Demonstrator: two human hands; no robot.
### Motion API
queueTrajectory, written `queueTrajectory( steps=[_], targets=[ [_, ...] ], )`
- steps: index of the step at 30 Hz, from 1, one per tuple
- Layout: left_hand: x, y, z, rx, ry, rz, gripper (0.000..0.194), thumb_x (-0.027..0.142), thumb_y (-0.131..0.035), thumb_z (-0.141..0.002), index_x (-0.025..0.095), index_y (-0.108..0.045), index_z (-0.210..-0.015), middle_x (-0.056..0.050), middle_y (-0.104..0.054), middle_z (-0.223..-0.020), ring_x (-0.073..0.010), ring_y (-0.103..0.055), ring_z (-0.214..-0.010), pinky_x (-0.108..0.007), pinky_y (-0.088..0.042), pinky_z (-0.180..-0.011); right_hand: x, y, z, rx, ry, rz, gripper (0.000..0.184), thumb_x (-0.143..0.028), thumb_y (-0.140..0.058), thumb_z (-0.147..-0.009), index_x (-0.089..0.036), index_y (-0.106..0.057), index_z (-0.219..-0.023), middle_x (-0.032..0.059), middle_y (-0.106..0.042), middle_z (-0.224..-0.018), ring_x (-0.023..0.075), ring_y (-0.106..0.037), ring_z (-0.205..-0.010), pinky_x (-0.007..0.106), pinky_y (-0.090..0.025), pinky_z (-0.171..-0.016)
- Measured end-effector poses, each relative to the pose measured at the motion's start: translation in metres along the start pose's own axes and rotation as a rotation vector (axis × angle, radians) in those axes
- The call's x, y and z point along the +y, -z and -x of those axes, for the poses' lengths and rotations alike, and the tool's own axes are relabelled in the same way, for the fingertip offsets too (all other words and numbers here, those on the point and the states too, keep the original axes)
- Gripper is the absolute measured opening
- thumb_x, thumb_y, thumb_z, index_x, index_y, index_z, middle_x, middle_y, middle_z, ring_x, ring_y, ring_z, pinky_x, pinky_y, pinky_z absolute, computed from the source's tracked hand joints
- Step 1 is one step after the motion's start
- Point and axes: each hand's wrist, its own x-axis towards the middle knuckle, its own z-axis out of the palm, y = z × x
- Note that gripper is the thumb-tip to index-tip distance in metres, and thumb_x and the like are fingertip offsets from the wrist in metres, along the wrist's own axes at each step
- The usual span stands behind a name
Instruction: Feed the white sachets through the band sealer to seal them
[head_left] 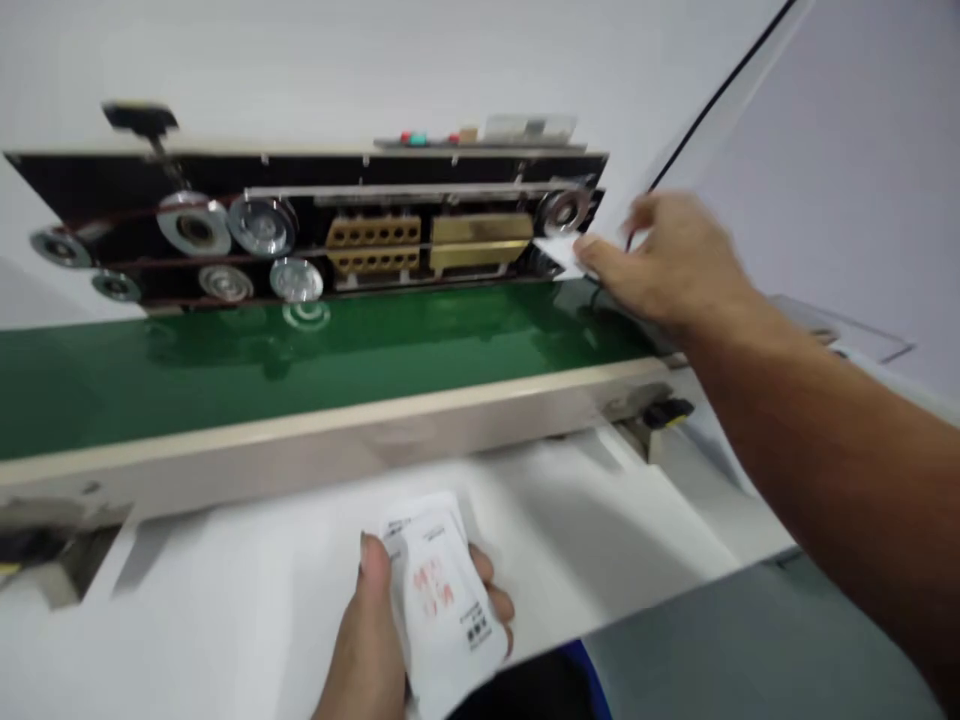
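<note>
**Me:** I've got the head camera up. Where's your right hand (667, 265)?

**Partner:** Upper right of the frame, reaching across to the right end of the green conveyor belt (315, 355). A white sachet (559, 255) sits at its fingertips, just under the last silver roller (564, 212) of the sealing machine (300, 172).

**Me:** Is it gripping that sachet, or letting go?

**Partner:** I can't tell from here. The fingers (607, 262) are blurred, and although they touch the sachet, I can't see whether they're pinching it or releasing it. That hand is working at the belt's right end, right by the machine.

**Me:** And your left hand (375, 650)?

**Partner:** Bottom centre, below the cream rail (337, 435) along the belt. Its fingers are curled firmly around a stack of sachets (442, 600), with the thumb (369, 565) pressed against the left edge.

**Me:** What's in those sachets?

**Partner:** I can't see. They're white with red and black print, and the contents don't show through.

**Me:** What's around them?

**Partner:** The white tabletop (225, 555) lies behind that stack. Two brass blocks (373, 245) (480, 240) sit side by side in the machine's black face, above the belt.
</note>
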Motion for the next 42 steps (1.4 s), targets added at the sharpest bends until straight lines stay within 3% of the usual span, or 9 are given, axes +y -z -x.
queueTrajectory(
  steps=[3, 6, 8, 11, 15, 27, 34, 39, 42],
  targets=[
    [0.003, 0.000, 0.004, 0.026, -0.103, -0.049, 0.080, 0.084, -0.063, -0.069, 0.009, -0.078, -0.095, -0.012, -0.075, -0.088, -0.0256, -0.071, -0.078, -0.034, -0.058, -0.070, 0.003, -0.007, 0.066, 0.147, 0.390, 0.080, 0.051, -0.032, -0.067, -0.092, -0.010, -0.050, -0.136, 0.0153, -0.051, -0.136, 0.0247, -0.057, -0.107, 0.039, -0.048, -0.093],
    [0.006, 0.000, 0.006, -0.050, -0.097, -0.053, 0.083, 0.087, -0.058, -0.070, 0.012, -0.079, -0.098, -0.011, -0.076, -0.086, -0.0258, -0.072, -0.079, -0.035, -0.059, -0.075, 0.016, -0.016, 0.147, -0.146, 0.745, 0.076, 0.047, -0.044, -0.062, -0.093, -0.014, -0.053, -0.128, 0.0175, -0.057, -0.118, 0.0319, -0.057, -0.103, 0.051, -0.051, -0.093],
    [0.007, 0.000, 0.006, -0.101, -0.076, -0.057, 0.082, 0.087, -0.058, -0.069, 0.014, -0.080, -0.098, -0.012, -0.077, -0.085, -0.0297, -0.073, -0.084, -0.040, -0.058, -0.083, 0.028, -0.025, 0.192, -0.405, 0.690, -0.027, 0.062, -0.047, -0.065, -0.090, -0.016, -0.043, -0.138, 0.0199, -0.053, -0.129, 0.0380, -0.052, -0.118, 0.054, -0.054, -0.095],
    [0.007, -0.002, 0.004, -0.168, -0.088, -0.079, 0.079, 0.086, -0.057, -0.071, 0.015, -0.081, -0.096, -0.015, -0.078, -0.089, -0.0370, -0.071, -0.099, -0.048, -0.055, -0.092, 0.041, -0.040, 0.225, -0.694, 0.331, -0.275, 0.072, -0.045, -0.066, -0.092, -0.022, -0.027, -0.148, 0.0182, -0.052, -0.137, 0.0337, -0.062, -0.114, 0.043, -0.064, -0.078],
    [0.007, -0.004, 0.002, -0.216, -0.190, -0.087, 0.071, 0.078, -0.052, -0.083, 0.018, -0.077, -0.112, -0.014, -0.078, -0.104, -0.0362, -0.064, -0.118, -0.048, -0.049, -0.102, 0.046, -0.051, 0.226, -0.832, 0.107, -0.447, 0.041, -0.042, -0.062, -0.096, -0.026, -0.048, -0.131, 0.0089, -0.066, -0.116, 0.0246, -0.070, -0.092, 0.037, -0.061, -0.071],
    [0.004, -0.003, 0.002, 0.042, -0.229, -0.006, 0.038, 0.040, -0.055, -0.099, 0.018, -0.064, -0.129, -0.011, -0.076, -0.116, -0.0309, -0.063, -0.122, -0.049, -0.046, -0.108, 0.061, -0.046, 0.226, -0.494, -0.009, -0.558, 0.008, -0.034, -0.062, -0.100, -0.029, -0.059, -0.106, -0.0022, -0.065, -0.092, 0.0113, -0.063, -0.072, 0.019, -0.054, -0.059],
    [-0.001, -0.006, 0.006, 0.101, -0.266, -0.127, 0.038, 0.030, -0.069, -0.092, 0.019, -0.062, -0.128, -0.009, -0.078, -0.108, -0.0273, -0.068, -0.112, -0.046, -0.049, -0.104, 0.062, -0.045, 0.226, -0.462, 0.213, -0.336, 0.014, -0.031, -0.062, -0.098, -0.028, -0.056, -0.111, -0.0001, -0.060, -0.093, 0.0158, -0.060, -0.078, 0.031, -0.051, -0.070],
    [-0.002, -0.008, 0.007, 0.120, -0.315, -0.122, 0.055, 0.023, -0.069, -0.092, 0.023, -0.050, -0.144, -0.008, -0.078, -0.107, -0.0273, -0.069, -0.109, -0.045, -0.050, -0.102, 0.062, -0.053, 0.230, -0.326, 0.095, -0.421, 0.037, -0.035, -0.062, -0.097, -0.028, -0.044, -0.129, 0.0033, -0.058, -0.101, 0.0215, -0.060, -0.091, 0.041, -0.052, -0.080],
    [-0.003, -0.009, 0.008, 0.167, -0.355, -0.106, 0.060, 0.023, -0.067, -0.093, 0.025, -0.043, -0.148, -0.007, -0.078, -0.105, -0.0277, -0.070, -0.107, -0.045, -0.052, -0.100, 0.062, -0.049, 0.228, -0.421, 0.126, -0.384, 0.035, -0.038, -0.066, -0.093, -0.026, -0.051, -0.122, 0.0045, -0.061, -0.103, 0.0217, -0.061, -0.090, 0.039, -0.052, -0.079]
  ],
)
